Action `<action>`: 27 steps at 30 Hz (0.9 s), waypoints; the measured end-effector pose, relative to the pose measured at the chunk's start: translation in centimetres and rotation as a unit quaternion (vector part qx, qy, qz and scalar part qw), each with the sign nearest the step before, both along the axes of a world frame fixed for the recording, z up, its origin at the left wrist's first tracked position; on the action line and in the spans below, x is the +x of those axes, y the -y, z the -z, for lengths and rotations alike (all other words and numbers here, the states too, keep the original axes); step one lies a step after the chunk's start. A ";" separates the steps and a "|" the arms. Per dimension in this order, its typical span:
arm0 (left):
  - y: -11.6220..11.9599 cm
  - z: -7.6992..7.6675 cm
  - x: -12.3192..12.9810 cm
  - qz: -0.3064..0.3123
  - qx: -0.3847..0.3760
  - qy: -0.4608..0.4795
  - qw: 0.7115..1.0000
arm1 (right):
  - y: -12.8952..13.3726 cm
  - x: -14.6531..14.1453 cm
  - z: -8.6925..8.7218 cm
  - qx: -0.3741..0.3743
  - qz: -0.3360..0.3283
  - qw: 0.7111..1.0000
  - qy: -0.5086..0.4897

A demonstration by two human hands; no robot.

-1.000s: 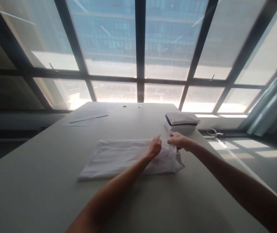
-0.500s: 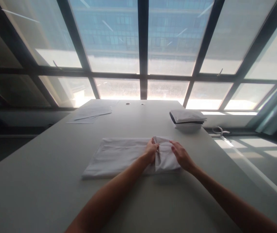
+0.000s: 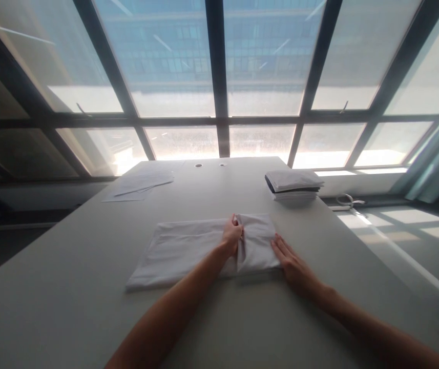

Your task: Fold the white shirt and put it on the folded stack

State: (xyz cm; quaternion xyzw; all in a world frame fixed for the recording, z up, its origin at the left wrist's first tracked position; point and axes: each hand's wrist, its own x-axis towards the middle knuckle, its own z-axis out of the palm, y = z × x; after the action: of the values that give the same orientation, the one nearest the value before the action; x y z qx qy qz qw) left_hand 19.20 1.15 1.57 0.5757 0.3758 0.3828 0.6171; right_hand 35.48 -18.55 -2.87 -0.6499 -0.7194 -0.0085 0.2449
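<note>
A white cloth (image 3: 188,246) lies folded into a long band across the table in front of me, its right end turned over onto itself. My left hand (image 3: 233,234) is closed on the edge of that turned-over flap, near the far side. Fingers stretched out, my right hand (image 3: 289,258) rests flat against the cloth's right-hand fold. Small creases run through the flap beside my left fingers. What lies beneath the flap is hidden.
The white table (image 3: 69,266) reaches to the windows. Loose paper sheets (image 3: 138,183) lie at its far left. A stack of folded cloths (image 3: 294,183), with a dark layer inside, stands at the far right. A white cable (image 3: 348,201) is beyond the right edge.
My right hand has slid from the top of the flap toward me, down to its right edge. My left hand still grips the flap, which lies flatter now. The view has shifted slightly.
</note>
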 end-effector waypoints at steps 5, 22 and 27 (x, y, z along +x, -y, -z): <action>2.3 -2.1 -0.3 0.075 0.425 -0.271 0.860 | 0.2 -0.3 -1.3 -0.066 -0.019 0.997 0.045; 5.5 0.6 -0.6 0.141 0.469 -0.421 0.763 | -13.0 0.9 -3.1 -0.157 0.091 0.983 -0.020; 5.4 0.5 -1.1 0.147 0.445 -0.430 0.772 | -13.8 4.2 -3.9 -0.173 0.106 0.979 0.010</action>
State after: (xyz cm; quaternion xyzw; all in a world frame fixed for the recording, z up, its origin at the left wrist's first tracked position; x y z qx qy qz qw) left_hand 18.08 -4.23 1.09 0.9387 0.3004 0.1248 0.1145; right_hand 39.73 -4.79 0.98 -0.7552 -0.6392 0.0837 0.1188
